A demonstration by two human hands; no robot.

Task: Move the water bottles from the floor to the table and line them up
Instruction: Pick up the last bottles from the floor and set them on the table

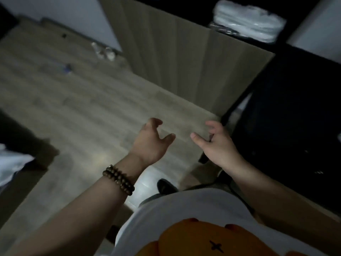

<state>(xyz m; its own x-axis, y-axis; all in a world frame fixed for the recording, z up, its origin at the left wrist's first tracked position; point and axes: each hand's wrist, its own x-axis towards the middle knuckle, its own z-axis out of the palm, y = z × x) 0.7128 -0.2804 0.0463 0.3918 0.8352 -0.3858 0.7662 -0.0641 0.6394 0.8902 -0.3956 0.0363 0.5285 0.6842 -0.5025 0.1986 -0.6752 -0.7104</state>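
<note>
White shirt (184,206), round-beaded bracelet (119,180), left hand (149,143) loosely curled.

Several bottles (105,51) are lying on the floor (73,108) far ahead on the left, just beside a wooden panel (175,52). The bench (295,117) is standing right of that panel.

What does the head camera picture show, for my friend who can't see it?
The left hand, wearing a beaded bracelet, and the right hand reach out empty over a wooden floor. Blurry water bottles sit far off by the wall.
</note>
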